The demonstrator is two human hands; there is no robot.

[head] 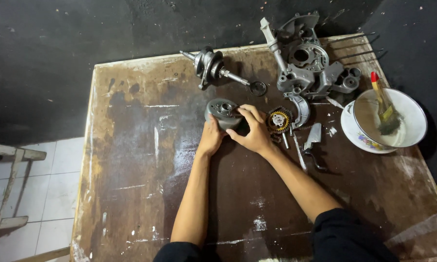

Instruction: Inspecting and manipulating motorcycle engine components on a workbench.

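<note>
On the stained wooden counter, the left hand and right hand both grip the grey flywheel rotor; right of the rotor lie an orange-toothed gear, a crankcase and a white bowl holding a brush

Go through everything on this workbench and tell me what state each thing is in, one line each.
Round metal drum part: on the table, gripped by both hands.
Left hand: grasping the drum's near side.
Right hand: fingers over the drum's right edge.
Crankshaft: lying loose, untouched.
Engine case: bare, stripped, lying flat.
Toothed gear: lying flat.
Bowl: upright, brush inside.
</note>
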